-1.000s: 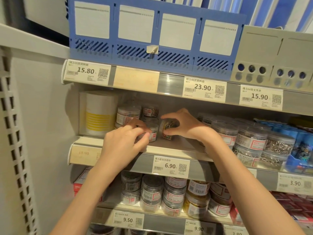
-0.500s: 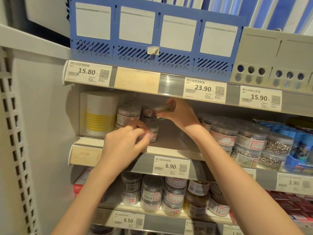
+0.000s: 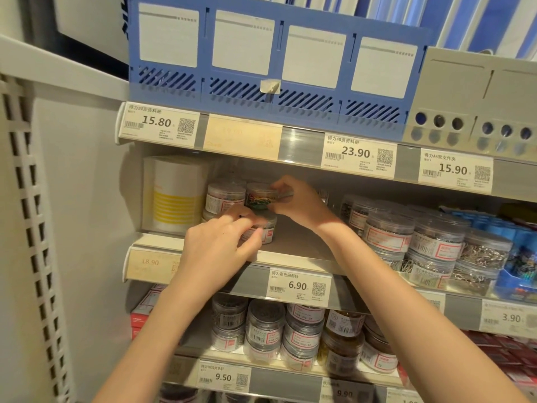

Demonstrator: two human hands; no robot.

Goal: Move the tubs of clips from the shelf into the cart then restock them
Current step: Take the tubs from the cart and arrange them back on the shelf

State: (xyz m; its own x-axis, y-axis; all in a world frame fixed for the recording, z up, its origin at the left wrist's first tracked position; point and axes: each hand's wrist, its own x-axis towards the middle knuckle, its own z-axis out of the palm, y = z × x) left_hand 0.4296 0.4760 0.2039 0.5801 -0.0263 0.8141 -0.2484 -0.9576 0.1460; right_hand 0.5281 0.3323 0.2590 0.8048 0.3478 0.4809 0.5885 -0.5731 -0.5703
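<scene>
I am restocking the middle shelf: my right hand pinches a tub of coloured clips onto the stack, my left hand grips the lower tub, and next I judge it needs seating squarely before I let go.

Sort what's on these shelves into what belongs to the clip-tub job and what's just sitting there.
Job:
tub of coloured clips, held by the right hand
lower tub, gripped by the left hand
labelled tub

Not involved:
blue file rack
grey file rack
yellow-striped white box
</scene>
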